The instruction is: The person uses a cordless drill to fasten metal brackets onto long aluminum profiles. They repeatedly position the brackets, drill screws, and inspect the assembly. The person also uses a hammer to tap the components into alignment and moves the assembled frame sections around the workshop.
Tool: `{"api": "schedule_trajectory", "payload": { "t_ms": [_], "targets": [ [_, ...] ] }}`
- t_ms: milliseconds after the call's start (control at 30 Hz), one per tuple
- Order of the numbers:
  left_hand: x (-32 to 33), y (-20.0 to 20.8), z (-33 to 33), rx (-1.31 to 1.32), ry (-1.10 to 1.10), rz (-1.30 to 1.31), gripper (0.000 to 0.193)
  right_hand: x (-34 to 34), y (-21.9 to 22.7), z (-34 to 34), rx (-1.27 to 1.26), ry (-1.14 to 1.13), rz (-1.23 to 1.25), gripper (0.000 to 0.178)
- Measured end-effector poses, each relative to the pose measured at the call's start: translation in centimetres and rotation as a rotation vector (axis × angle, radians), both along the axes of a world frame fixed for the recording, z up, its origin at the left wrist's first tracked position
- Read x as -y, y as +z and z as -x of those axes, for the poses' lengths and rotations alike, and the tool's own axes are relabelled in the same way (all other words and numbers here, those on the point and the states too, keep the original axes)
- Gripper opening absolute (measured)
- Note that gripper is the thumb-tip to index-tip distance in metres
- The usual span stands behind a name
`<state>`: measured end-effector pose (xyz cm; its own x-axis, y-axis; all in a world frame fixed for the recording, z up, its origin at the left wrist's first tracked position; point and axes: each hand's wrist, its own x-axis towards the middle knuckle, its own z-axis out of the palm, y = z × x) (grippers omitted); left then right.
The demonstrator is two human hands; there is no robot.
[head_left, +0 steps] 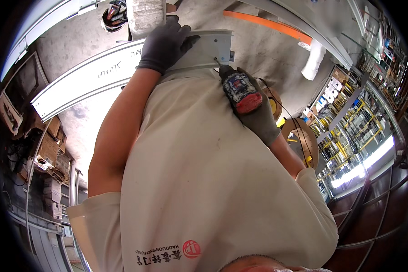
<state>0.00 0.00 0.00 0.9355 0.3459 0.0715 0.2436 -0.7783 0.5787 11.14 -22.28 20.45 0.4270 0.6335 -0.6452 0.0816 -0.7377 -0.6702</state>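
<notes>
A long white metal profile (86, 81) with handwriting on its face lies crosswise in front of my body. My left hand (164, 46), in a dark grey glove, grips it near its right part, fingers curled over the far edge and thumb stretched to the right. In my gloved right hand (262, 121) is a worn power drill (238, 88) with a red end. Its thin bit meets the profile at a small hole near the right end. Most of the right fingers are hidden behind the drill.
Beyond the profile stand a wrapped pale block (146, 17) and a container of tools (114, 17). An orange bar (267, 23) lies at the far right. Cardboard spools (302, 143) with a dark cable are beside my right arm. Racks of profiles (356, 127) stand right; cardboard boxes (47, 152) left.
</notes>
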Motion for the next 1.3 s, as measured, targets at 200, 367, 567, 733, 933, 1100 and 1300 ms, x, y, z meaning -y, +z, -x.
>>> {"api": "schedule_trajectory", "payload": {
  "t_ms": [200,367,567,733,933,1100,1300],
  "targets": [
    [0.2,0.1,-0.6,0.077,0.005,-0.004,0.031,0.2,0.0,-0.1,0.02,-0.02,-0.023,0.079],
    [0.2,0.3,-0.6,0.134,0.023,-0.007,0.031,-0.2,0.2,0.0,-0.028,-0.031,-0.034,0.076],
    [0.0,0.4,-0.5,0.146,0.02,-0.012,0.032,0.3,-0.8,0.4,-0.041,-0.067,-0.066,0.076],
    [0.0,0.4,-0.4,0.142,0.018,-0.013,0.033,0.0,0.1,0.0,-0.01,-0.003,-0.016,0.076],
    [-0.1,0.4,-0.3,0.14,0.019,-0.013,0.033,0.4,-0.8,0.5,-0.084,-0.109,-0.048,0.078],
    [-0.1,0.1,-0.3,0.188,0.027,-0.02,0.032,0.5,-0.9,0.4,-0.015,-0.037,-0.038,0.078],
    [-0.2,0.5,-0.3,0.142,0.025,-0.002,0.03,0.8,-1.0,0.4,-0.042,-0.065,-0.002,0.077]
  ]
}}
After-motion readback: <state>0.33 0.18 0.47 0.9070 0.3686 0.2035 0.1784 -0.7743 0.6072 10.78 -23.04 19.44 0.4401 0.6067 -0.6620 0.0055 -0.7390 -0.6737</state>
